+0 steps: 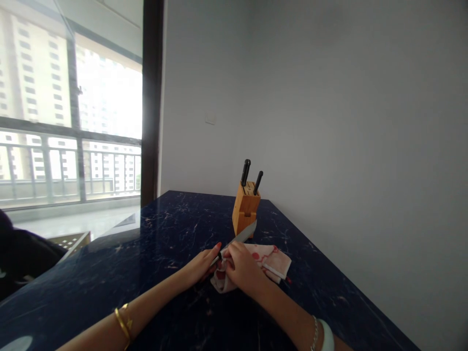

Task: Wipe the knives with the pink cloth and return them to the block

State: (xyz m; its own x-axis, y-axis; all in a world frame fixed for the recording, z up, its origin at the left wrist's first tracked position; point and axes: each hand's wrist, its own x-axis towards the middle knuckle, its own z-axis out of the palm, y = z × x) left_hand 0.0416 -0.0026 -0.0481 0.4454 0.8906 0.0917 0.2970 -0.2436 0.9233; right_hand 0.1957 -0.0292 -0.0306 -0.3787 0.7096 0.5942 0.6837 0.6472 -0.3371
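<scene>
A kitchen knife slants up and to the right over the table, its blade tip in front of the wooden knife block. My left hand is closed around its handle, which is mostly hidden by the fingers. At the base of the blade, my right hand pinches a white and red cloth against the knife. Part of the cloth hangs below the fingers, and the rest spreads out to the right of the hand. Two black-handled tools stand upright in the block's slots.
The dark blue marbled table narrows toward the far wall, with a grey wall along its right edge. On the left are a dark chair-like shape and a large window. A pale round object lies at the lower left.
</scene>
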